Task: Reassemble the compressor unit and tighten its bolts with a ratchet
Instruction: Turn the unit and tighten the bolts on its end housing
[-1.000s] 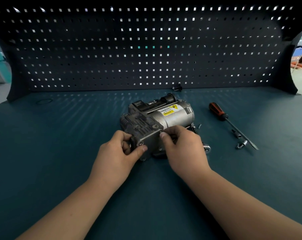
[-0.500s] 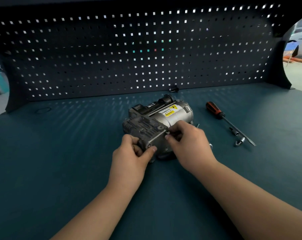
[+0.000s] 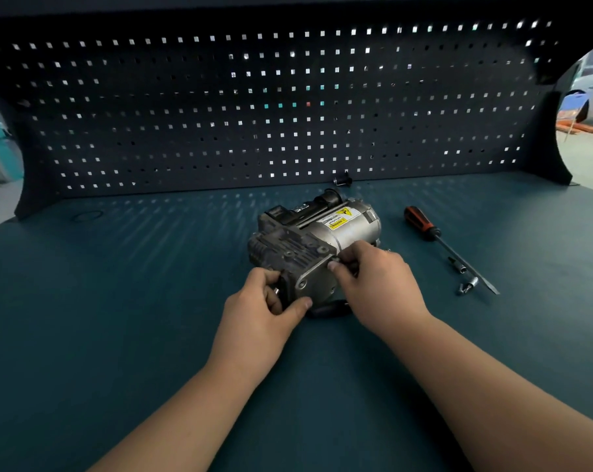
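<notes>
The grey metal compressor unit [image 3: 308, 240] lies on the teal bench, its silver motor can with a yellow warning label pointing away to the right. My left hand [image 3: 264, 311] grips the near left corner of its end plate, thumb along the lower edge. My right hand [image 3: 376, 284] pinches a small bolt at the plate's upper right corner; the bolt itself is mostly hidden by my fingertips. A black rubber foot shows under the unit.
A screwdriver [image 3: 441, 240] with an orange-black handle lies to the right, with two small loose bolts [image 3: 467, 286] beside its shaft. A small black part [image 3: 342, 180] sits at the foot of the dark pegboard [image 3: 288, 114]. An O-ring [image 3: 85, 216] lies far left.
My right hand has shifted up along the plate's right edge to its upper corner. My left hand keeps its grip on the near corner; the view has moved slightly.
</notes>
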The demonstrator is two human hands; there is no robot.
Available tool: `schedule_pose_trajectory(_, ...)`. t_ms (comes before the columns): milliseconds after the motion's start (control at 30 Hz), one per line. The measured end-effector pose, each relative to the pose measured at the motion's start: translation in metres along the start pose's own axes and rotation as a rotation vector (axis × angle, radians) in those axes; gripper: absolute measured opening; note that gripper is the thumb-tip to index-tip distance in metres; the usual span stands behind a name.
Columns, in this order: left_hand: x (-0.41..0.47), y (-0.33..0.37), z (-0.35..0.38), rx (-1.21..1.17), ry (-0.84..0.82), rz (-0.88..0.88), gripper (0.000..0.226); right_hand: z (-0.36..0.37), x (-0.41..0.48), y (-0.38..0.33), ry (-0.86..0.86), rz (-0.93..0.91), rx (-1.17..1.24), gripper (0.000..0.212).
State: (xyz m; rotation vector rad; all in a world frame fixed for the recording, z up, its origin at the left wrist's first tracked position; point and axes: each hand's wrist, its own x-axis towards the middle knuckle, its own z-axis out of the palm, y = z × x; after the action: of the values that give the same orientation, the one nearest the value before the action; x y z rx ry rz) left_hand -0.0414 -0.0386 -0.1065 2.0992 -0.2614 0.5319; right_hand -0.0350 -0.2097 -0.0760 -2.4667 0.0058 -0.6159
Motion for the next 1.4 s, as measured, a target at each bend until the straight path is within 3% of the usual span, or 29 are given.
schedule_pose_trajectory(467,0.003,-0.003,0.003,0.018,0.034,-0.013,0.032,-0.002,0.003,0.001,-0.083,-0.038,-0.088,0.040)
schedule_pose_trajectory(600,0.003,-0.003,0.000,0.021,0.017,-0.020,0.030,0.000,0.004,0.000,-0.092,-0.018,-0.017,0.046)
schedule_pose_trajectory(733,0.003,-0.003,0.000,0.025,0.019,-0.016,0.030,-0.001,0.006,0.002,-0.145,0.024,0.081,0.045)
schedule_pose_trajectory(900,0.003,-0.001,0.000,0.025,0.025,-0.012,0.030,-0.001,0.007,0.006,-0.203,-0.031,0.027,0.036)
schedule_pose_trajectory(1067,0.002,-0.001,-0.001,0.031,0.015,-0.027,0.028,-0.004,0.013,0.004,-0.327,0.177,0.300,0.052)
schedule_pose_trajectory(1133,0.002,0.000,-0.001,0.035,0.006,-0.036,0.027,-0.005,0.013,0.002,-0.331,0.171,0.176,0.054)
schedule_pose_trajectory(1200,0.001,0.003,-0.004,0.044,-0.012,-0.041,0.026,-0.006,0.010,0.000,-0.234,0.070,-0.064,0.051)
schedule_pose_trajectory(1267,0.001,0.004,-0.007,0.045,-0.033,-0.036,0.022,-0.010,0.008,0.000,-0.133,-0.023,-0.117,0.041)
schedule_pose_trajectory(1333,0.001,0.010,-0.011,-0.063,-0.013,-0.116,0.012,-0.012,0.007,0.001,-0.110,-0.111,-0.139,0.029)
schedule_pose_trajectory(1400,0.004,0.017,-0.017,-0.445,0.006,-0.369,0.018,-0.011,0.008,0.002,-0.134,-0.123,-0.136,0.030)
